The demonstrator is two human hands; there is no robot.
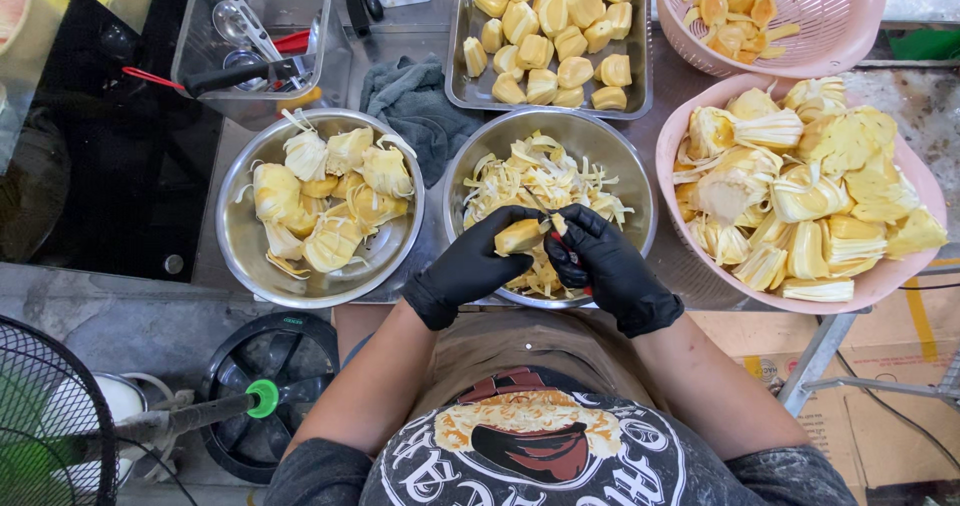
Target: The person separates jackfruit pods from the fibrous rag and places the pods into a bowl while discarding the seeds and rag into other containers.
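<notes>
Holding a yellow fruit pod (520, 236) over the middle steel bowl (640, 181) of pale strips, the gloved left hand (478, 261) has its fingers clenched around the pod. The gloved right hand (605, 261) grasps a small red-handled tool at the pod's end. Alongside stand the left steel bowl (240, 236), pink basin (900, 266), steel tray (460, 76) and pink colander (860, 16) on the bench.

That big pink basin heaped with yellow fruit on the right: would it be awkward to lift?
Probably heavy: the pink basin is heaped above its rim. It overhangs the table edge, so a push might tip it. Top fruit pieces lie loose and could slide off.
</notes>
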